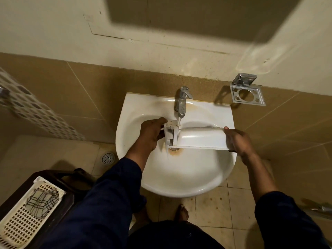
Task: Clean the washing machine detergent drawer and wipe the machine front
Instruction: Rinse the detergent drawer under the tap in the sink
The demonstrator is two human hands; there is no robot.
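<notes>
Left hand curled round the compartment end of the white detergent drawer, right hand gripping its front-panel end, and the drawer is held level above the sink bowl. Water from the tap at the sink's back rim runs onto the drawer's left end. Low down, left of the sink, sits a cream plastic basket.
</notes>
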